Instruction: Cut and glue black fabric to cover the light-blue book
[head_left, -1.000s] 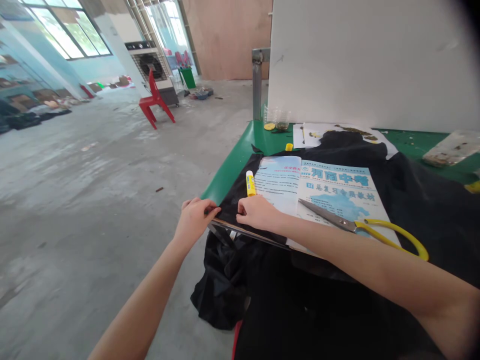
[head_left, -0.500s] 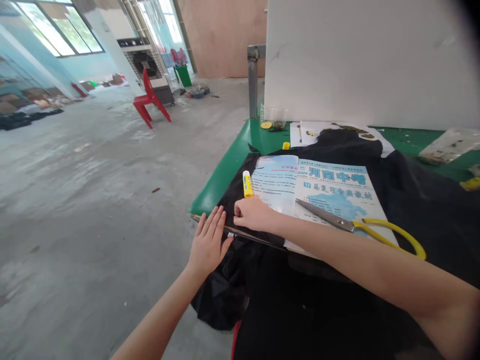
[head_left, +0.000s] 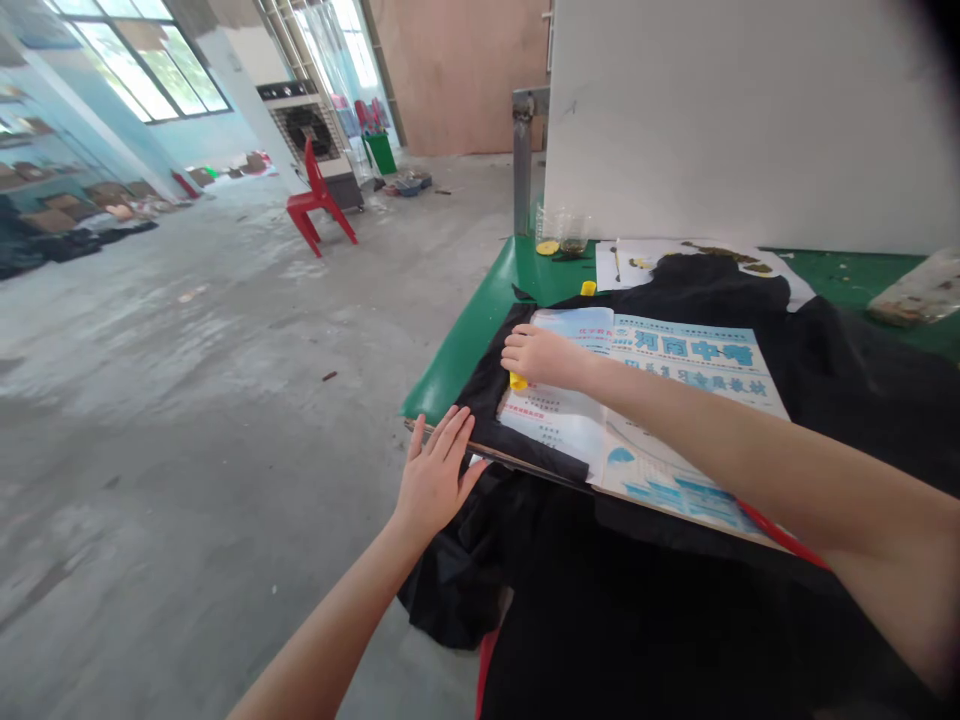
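Note:
My left hand (head_left: 437, 476) lies flat with fingers stretched out on the near left corner of a thin board (head_left: 525, 462) and the black cloth (head_left: 847, 370) folded over its edge. My right hand (head_left: 541, 357) is closed round a yellow glue stick (head_left: 517, 380), farther up on the left side of the board. A blue and white printed paper (head_left: 675, 400) lies on top of the board. My right forearm crosses over the paper and hides the scissors.
The green table (head_left: 480, 320) carries white sheets (head_left: 645, 262), a small glass jar (head_left: 574, 235), a yellow cap (head_left: 588, 288) and a plastic bag (head_left: 919, 290). A white panel (head_left: 750, 110) stands behind. A red chair (head_left: 319, 195) and a fan unit (head_left: 307, 125) stand on the concrete floor.
My left hand went from pinching the cloth edge to lying flat on the board's corner. My right hand left the cloth edge, moved up and closed round the glue stick.

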